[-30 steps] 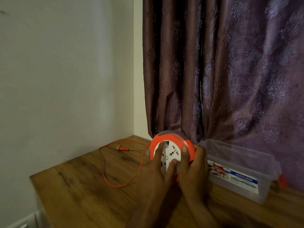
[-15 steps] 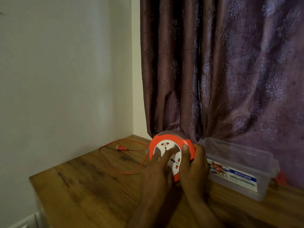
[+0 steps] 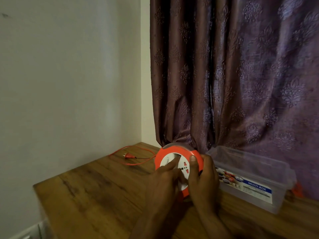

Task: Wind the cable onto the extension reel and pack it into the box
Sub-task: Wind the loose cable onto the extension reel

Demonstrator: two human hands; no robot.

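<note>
Dim room, pretty moody lighting. Plain pale wall point(image 3: 69, 83) sat on the left, a purple patterned curtain point(image 3: 233, 75) hung behind, and a wood-grain table point(image 3: 95, 195) filled the corner.

Orange extension reel point(image 3: 177, 167) with white socket face (standing on edge), just left of the clear plastic box point(image 3: 250, 176); its loose orange cable point(image 3: 138, 163) and plug point(image 3: 128, 155) lie farther left.

Glossy plastic reel point(image 3: 178, 153), clear plastic box point(image 3: 250, 171), grained wood table point(image 3: 96, 195)
</note>
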